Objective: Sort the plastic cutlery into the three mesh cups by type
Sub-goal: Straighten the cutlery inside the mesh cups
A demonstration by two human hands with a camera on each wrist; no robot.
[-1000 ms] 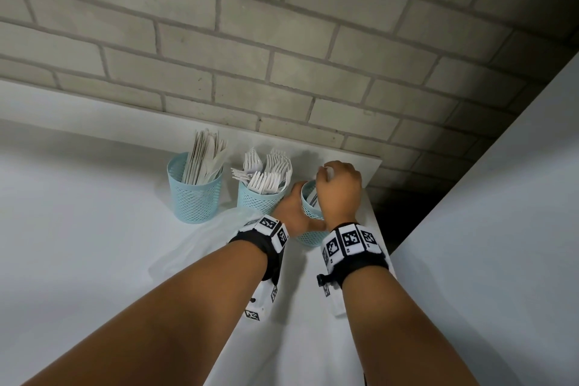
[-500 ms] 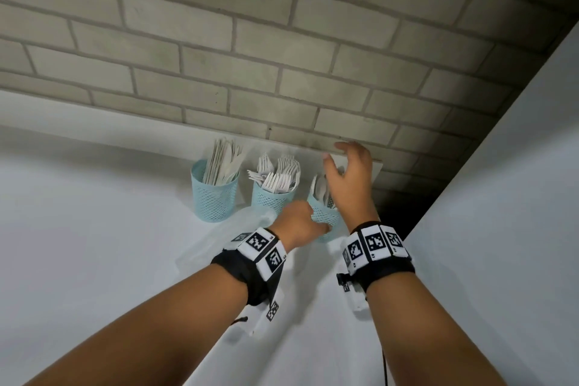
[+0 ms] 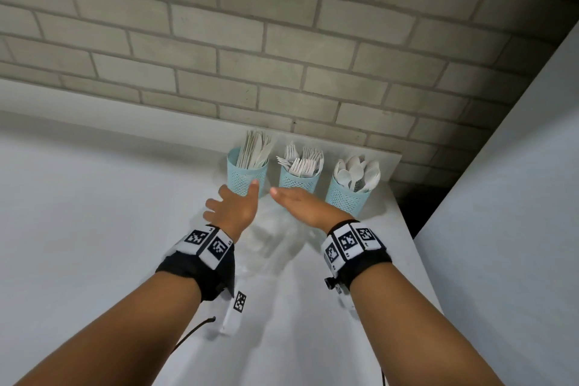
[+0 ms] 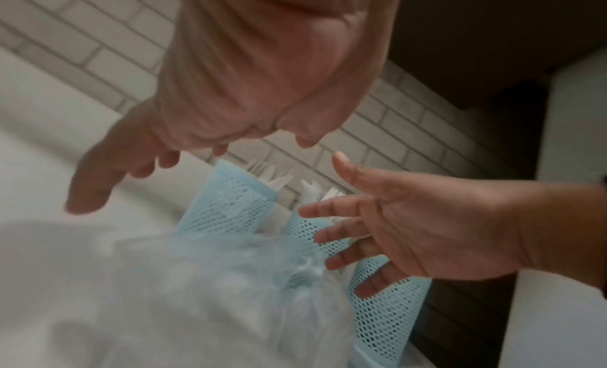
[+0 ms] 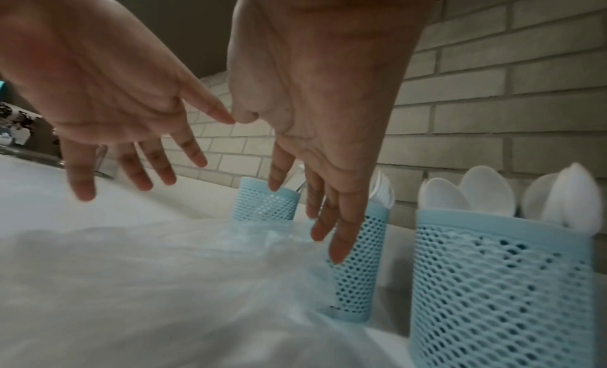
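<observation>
Hands (image 3: 266, 207) spread empty, cups (image 3: 299, 180) filled

A plain serving or pantry corner, by the look of it: a white counter (image 3: 94, 197) runs up against a grey painted-brick wall (image 3: 282, 41), and three blue mesh cups (image 3: 344, 200) of white plastic cutlery (image 3: 357, 172) line its back edge.

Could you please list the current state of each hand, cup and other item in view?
Left hand: open, holding nothing.
Right hand: open, holding nothing.
Knife cup: upright, filled with knives.
Fork cup: upright, filled with forks.
Spoon cup: upright, filled with spoons.
Clear plastic bag: lying crumpled on the counter, apparently empty.
</observation>
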